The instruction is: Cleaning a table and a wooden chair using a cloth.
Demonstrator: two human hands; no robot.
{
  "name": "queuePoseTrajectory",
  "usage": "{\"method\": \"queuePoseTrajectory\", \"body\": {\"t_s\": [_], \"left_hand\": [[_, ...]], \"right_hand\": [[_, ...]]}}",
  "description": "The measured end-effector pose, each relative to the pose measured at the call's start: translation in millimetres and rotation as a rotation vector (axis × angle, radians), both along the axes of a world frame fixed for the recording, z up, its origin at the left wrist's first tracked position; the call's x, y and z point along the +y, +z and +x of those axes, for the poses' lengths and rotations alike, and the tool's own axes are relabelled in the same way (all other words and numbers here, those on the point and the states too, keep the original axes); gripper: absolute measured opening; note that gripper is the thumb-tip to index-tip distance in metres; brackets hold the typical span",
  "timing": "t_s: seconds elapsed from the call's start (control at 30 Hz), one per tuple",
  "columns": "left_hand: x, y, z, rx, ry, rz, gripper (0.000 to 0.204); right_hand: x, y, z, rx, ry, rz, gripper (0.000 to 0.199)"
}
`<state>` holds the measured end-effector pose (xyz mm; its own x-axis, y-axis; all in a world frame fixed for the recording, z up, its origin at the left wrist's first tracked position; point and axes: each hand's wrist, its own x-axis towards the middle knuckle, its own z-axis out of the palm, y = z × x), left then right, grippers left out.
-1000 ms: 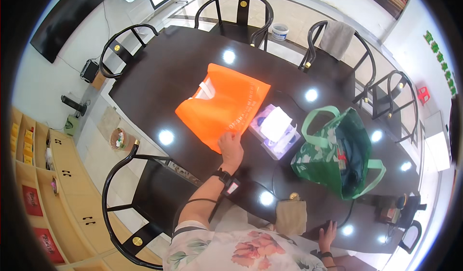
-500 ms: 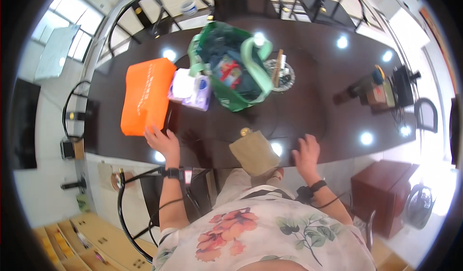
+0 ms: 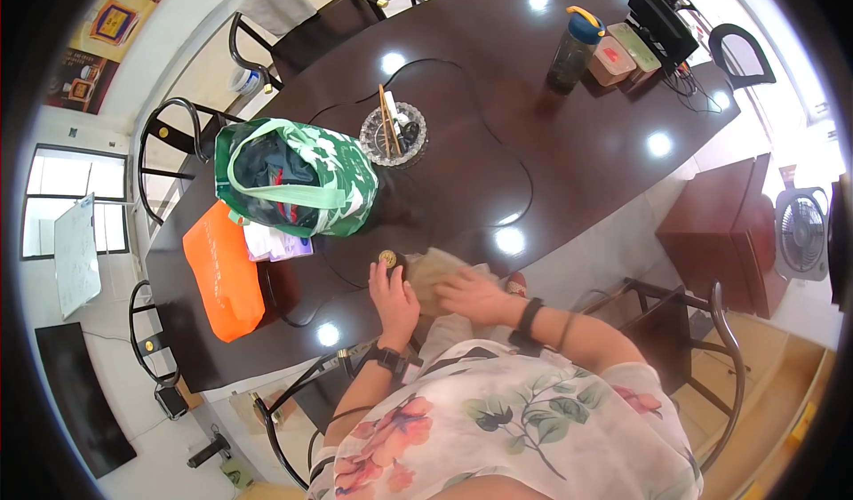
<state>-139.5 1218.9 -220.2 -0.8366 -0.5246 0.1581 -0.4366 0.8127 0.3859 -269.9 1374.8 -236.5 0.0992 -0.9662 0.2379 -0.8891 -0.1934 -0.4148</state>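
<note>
A khaki square of cloth, perhaps a pouch (image 3: 431, 273), lies at the table's near edge and is blurred by motion. My right hand (image 3: 475, 296) reaches over it from the right, its fingers closing on the cloth. Just left of the cloth is my left hand (image 3: 394, 303), fingers stretched upward and apart. Its fingertips are beside a small round dark thing with a gold face (image 3: 388, 257), at the cloth's upper left corner. Whether they touch it is hard to see.
On the dark table (image 3: 462, 171) stand a green-and-white shopping bag (image 3: 346, 180), an orange bag (image 3: 227, 278), a tissue pack (image 3: 277, 244) and a glass ashtray (image 3: 418, 136). Far right are a bottle (image 3: 573, 56), food boxes (image 3: 613, 60) and a monitor (image 3: 662, 24). A thin cable crosses the tabletop.
My view has turned, so the table now slants. Both hands, earlier apart, have come together at the khaki cloth; the right has moved onto it and the left has left the orange bag.
</note>
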Motion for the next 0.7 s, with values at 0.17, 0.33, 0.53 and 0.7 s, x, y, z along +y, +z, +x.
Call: {"method": "queuePoseTrajectory", "body": {"t_s": [0.17,0.33,0.53,0.7], "left_hand": [[1,-4,-55,0.031,-0.115,0.054,0.038],[8,-21,-105,-0.138,-0.074,0.066,0.047],[28,-30,-117,-0.232,0.029,-0.080,0.047],[32,-23,-121,-0.276,0.035,-0.070,0.050]], "right_hand": [[85,1,-104,0.031,-0.641,0.063,0.025],[102,-1,-182,0.128,-1.319,0.016,0.032],[32,1,-98,0.134,-0.926,0.137,0.034],[25,14,-114,-0.023,-0.742,0.072,0.033]]}}
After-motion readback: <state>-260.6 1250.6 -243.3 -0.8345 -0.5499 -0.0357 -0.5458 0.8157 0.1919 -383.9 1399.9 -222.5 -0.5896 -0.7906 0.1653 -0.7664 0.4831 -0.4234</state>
